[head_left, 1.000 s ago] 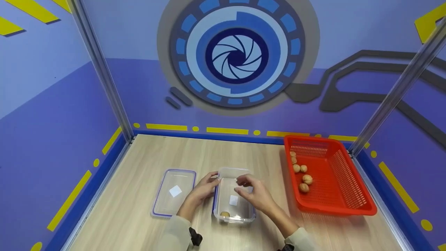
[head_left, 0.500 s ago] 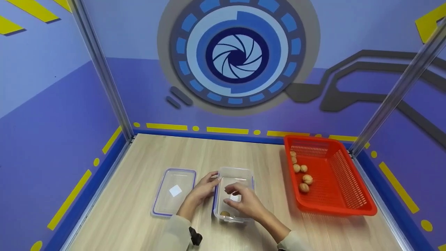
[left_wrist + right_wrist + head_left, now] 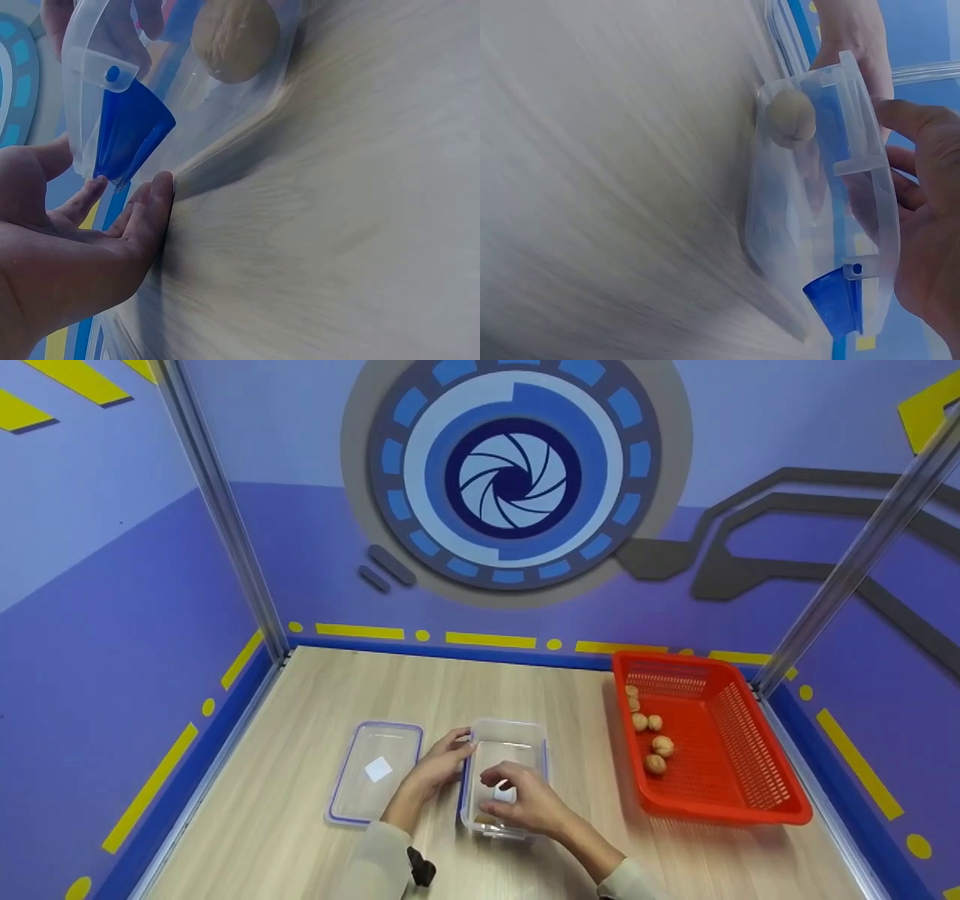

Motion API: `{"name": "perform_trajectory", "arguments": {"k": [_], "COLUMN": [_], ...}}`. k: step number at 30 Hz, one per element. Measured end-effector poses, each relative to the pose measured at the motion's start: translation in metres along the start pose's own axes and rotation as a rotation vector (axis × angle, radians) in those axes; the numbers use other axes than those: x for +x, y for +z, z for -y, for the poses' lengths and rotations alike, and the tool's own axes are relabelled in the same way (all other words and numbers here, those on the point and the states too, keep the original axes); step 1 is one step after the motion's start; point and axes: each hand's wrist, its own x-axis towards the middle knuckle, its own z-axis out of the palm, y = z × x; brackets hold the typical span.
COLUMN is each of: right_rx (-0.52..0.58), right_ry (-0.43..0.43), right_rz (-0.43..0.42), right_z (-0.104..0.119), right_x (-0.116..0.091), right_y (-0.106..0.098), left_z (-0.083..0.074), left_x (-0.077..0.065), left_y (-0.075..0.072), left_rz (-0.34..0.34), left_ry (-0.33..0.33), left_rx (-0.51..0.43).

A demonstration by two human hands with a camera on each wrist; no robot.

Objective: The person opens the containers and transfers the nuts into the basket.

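Note:
A clear plastic food container (image 3: 510, 730) stands uncovered on the table. One walnut (image 3: 791, 118) lies in its near end, partly hidden by my right thumb in the head view. My left hand (image 3: 439, 769) holds the container's left side, thumb at the rim and fingers against the outer wall. Beside those fingers a blue latch (image 3: 135, 127) hangs folded outward. Over the container's near half is my right hand (image 3: 529, 802), its fingers bent and its thumb apart from them, with nothing visible between. A white square label (image 3: 505, 793) shows through that gap.
The container's lid (image 3: 352, 817), edged in purple-blue and bearing a white label, lies left of my left hand. At the right stands a red perforated basket (image 3: 724, 812), with several walnuts (image 3: 662, 746) along its left side. Patterned walls bound the table at the back and sides.
My right hand has moved left and nearer over the container, towards the end with the walnut. My left hand keeps its place at the container's left side.

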Motion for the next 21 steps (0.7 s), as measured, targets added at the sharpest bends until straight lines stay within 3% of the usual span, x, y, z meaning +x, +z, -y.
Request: {"name": "perform_trajectory", "arguments": {"k": [12, 21], "right_rx": [-0.113, -0.129], "right_ry": [-0.133, -0.038], "right_rz": [0.019, 0.178], "right_z": [-0.0066, -0.0057], "right_x": [0.0003, 0.0025], "right_y": [-0.0024, -0.0055], "left_z": [-0.0015, -0.0018], "left_x": [0.0008, -0.0019], "left_y": [0.0011, 0.003], "left_rz": [-0.036, -0.031], "left_ry": [-0.008, -0.003], "left_rx": [-0.006, -0.003]}}
